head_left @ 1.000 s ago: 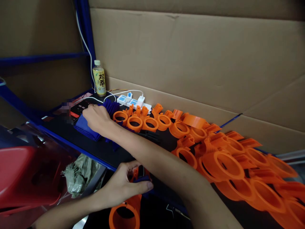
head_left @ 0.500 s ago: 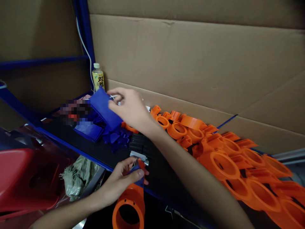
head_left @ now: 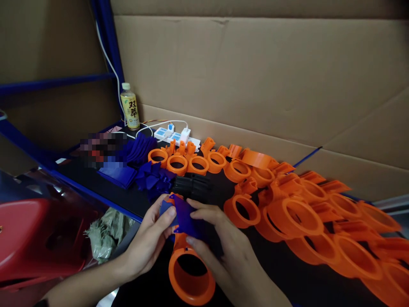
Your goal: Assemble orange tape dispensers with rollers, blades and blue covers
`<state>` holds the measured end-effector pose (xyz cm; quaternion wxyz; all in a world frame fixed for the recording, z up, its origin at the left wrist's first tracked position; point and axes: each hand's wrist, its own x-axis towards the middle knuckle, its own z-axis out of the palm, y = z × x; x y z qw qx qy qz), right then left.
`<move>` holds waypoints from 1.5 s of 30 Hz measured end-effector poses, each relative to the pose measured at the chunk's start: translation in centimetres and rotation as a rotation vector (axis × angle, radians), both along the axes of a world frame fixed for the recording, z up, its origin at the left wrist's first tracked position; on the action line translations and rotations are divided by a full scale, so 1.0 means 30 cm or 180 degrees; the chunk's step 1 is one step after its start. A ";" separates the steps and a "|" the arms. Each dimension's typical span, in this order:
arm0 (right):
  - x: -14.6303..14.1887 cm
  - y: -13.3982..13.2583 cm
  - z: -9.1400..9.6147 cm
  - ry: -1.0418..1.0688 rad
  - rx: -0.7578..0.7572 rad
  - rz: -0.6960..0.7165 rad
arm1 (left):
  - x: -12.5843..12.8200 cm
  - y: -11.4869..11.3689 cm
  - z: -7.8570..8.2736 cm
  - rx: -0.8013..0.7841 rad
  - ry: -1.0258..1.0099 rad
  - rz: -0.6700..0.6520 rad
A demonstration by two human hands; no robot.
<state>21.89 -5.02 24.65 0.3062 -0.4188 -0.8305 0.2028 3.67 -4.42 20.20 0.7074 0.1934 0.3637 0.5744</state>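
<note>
My left hand is closed round the upper end of an orange plastic ring part, whose wide ring hangs below toward me. A blue-grey piece shows under the left thumb. My right hand grips a thin blue plastic plate between thumb and fingers. The plate lies against the orange part's upper end, its left edge beside my left thumb. Whether it is joined to the orange part I cannot tell. Just beyond my hands lie black ribbed pieces and a heap of small blue pieces.
Many orange ring parts spread over the right side of the black tabletop. Flat blue plates lie at left. A power strip and a bottle stand behind. A red stool is at lower left.
My right hand has come down from the blue pile with a blue plate and brought it against the orange ring part. The left hand still holds that part, now slightly higher.
</note>
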 end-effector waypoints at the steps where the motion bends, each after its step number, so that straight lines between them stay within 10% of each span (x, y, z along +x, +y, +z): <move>1: 0.006 0.008 0.001 0.0065 -0.0056 0.0007 | 0.001 -0.003 -0.002 0.0010 0.0011 -0.0026; 28: 0.035 0.004 -0.039 0.0406 -0.0769 -0.0211 | 0.006 0.009 -0.007 0.0519 0.0369 -0.0160; 45: -0.006 -0.017 -0.096 0.2804 -0.2418 -0.0462 | -0.026 -0.019 0.053 0.1599 0.0992 -0.1003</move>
